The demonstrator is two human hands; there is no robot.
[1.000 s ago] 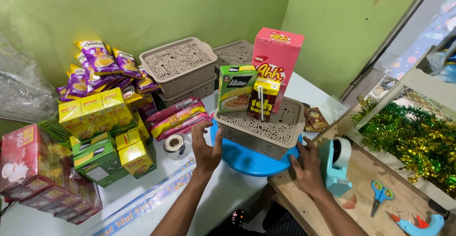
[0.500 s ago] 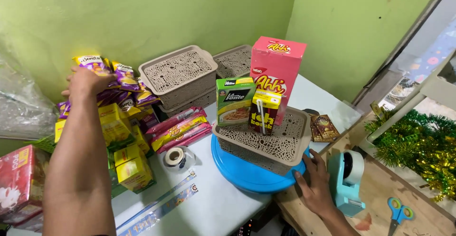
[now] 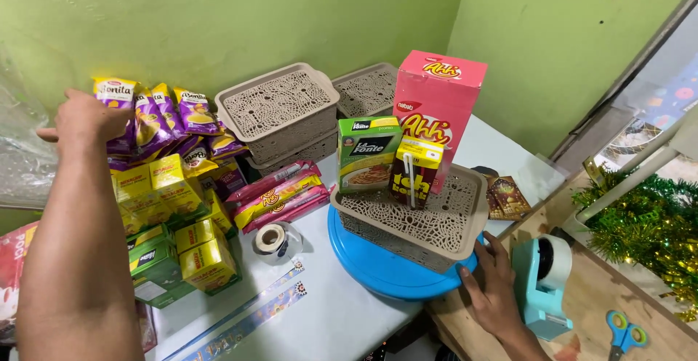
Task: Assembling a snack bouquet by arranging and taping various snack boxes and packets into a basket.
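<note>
At the back left of the worktop [image 3: 342, 310], against the green wall, the purple snack packets [image 3: 156, 125] stand in a leaning row, long axes upright, and the left hand [image 3: 86, 122] is on the leftmost yellow-topped one, fingers curled loosely over its top; whether it grips or only touches I cannot tell. The packets lie straight ahead of that hand and slightly to its right, well apart from the right hand [image 3: 496, 288]. Below them sit yellow boxes [image 3: 156, 190], then green boxes [image 3: 156, 270], packed tight, so room to lift is upward only. To the right lie pink wafer packs [image 3: 280, 197] and a tape roll [image 3: 273, 239]. The right hand rests open, fingers spread, on the rim of the blue lid [image 3: 378, 274] under the beige basket [image 3: 429, 223], holding nothing closed. The basket carries a pink box [image 3: 440, 106], a green box and a small drink carton [image 3: 414, 172]. A tape dispenser [image 3: 542, 281] stands just beside that hand
</note>
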